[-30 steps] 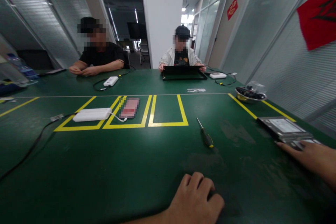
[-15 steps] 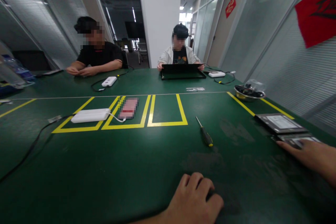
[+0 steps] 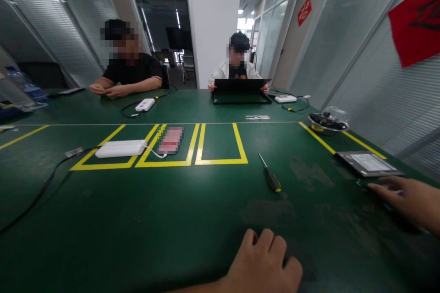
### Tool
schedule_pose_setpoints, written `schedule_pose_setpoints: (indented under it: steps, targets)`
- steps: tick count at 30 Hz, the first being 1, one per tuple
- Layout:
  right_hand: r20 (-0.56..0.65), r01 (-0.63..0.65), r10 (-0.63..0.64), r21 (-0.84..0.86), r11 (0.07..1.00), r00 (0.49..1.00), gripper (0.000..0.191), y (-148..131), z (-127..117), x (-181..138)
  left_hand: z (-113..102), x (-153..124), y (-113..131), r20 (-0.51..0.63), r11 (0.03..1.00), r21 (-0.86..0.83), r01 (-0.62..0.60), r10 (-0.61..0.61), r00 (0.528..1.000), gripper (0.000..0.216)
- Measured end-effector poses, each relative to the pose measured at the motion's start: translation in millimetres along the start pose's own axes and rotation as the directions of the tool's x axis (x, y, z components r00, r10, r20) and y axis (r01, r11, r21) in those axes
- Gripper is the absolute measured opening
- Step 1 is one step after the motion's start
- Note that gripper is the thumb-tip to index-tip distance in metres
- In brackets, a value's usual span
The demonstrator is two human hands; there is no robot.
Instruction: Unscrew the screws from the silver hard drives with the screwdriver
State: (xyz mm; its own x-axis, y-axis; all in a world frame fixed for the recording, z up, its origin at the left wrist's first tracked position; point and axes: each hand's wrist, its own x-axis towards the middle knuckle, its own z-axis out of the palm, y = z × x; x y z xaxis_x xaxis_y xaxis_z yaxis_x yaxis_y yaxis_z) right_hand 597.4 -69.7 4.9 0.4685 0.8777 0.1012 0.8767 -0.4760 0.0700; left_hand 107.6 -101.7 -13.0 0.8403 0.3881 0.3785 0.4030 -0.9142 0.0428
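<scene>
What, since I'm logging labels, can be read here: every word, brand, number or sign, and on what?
"福": red diamond sign on the door.
Red banner: black lettering, cut off, unreadable.
Hard drive label: too small to read.
Cable tag: too small.
Phone screen: blurred.

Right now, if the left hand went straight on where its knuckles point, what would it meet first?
Likely the screwdriver, lying on the table ahead of the left hand, though depth is unclear.

L hand (image 3: 266, 258) curled, palm down, low ctr; R hand (image 3: 407, 199) gripping, far R.
</scene>
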Motion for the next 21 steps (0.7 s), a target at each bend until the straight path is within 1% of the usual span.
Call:
schedule_pose_setpoints:
  steps: [1, 3, 5, 8, 10, 13, 17, 21]
  targets:
    - [0.044, 0.001, -0.002, 0.017, 1.0, 0.999, 0.044, -7.9, -5.4, -0.8, 1.8, 1.1, 3.0, -0.068, 0.999, 0.034, -0.01, 0.013, 0.998, 0.043]
    - [0.104, 0.003, -0.007, 0.042, 0.999, 0.995, 0.04, -19.5, -11.7, -2.6, 5.8, 3.5, 9.2, -0.185, 0.996, 0.084, 0.008, 0.007, 0.983, 0.038]
    - [0.119, 0.001, -0.007, 0.049, 0.999, 0.993, 0.037, -25.3, -12.8, -4.5, 9.5, 5.8, 14.6, -0.243, 0.993, 0.114, 0.04, -0.011, 0.97, 0.035]
    - [0.103, -0.004, -0.001, 0.049, 0.999, 0.995, 0.036, -26.0, -7.5, -7.3, 12.7, 8.4, 18.7, -0.264, 0.987, 0.144, 0.07, -0.03, 0.964, 0.026]
    - [0.081, 0.005, -0.009, 0.049, 0.999, 0.997, 0.039, -23.3, -1.5, -8.6, 12.7, 9.1, 18.4, -0.276, 0.986, 0.152, 0.073, -0.028, 0.961, 0.021]
    - [0.052, 0.04, -0.043, 0.054, 0.998, 0.998, 0.042, -17.3, 7.5, -8.1, 11.1, 9.4, 16.2, -0.336, 0.985, 0.154, 0.074, -0.018, 0.942, 0.019]
    - [0.041, 0.09, -0.093, 0.071, 0.993, 0.995, 0.035, -10.5, 12.4, -2.0, 9.9, 9.4, 15.0, -0.358, 0.985, 0.145, 0.091, -0.034, 0.933, 0.015]
    - [0.057, 0.133, -0.139, 0.099, 0.986, 0.989, 0.029, -6.7, 8.2, 4.8, 11.4, 7.5, 14.7, -0.343, 0.986, 0.142, 0.083, -0.03, 0.939, 0.011]
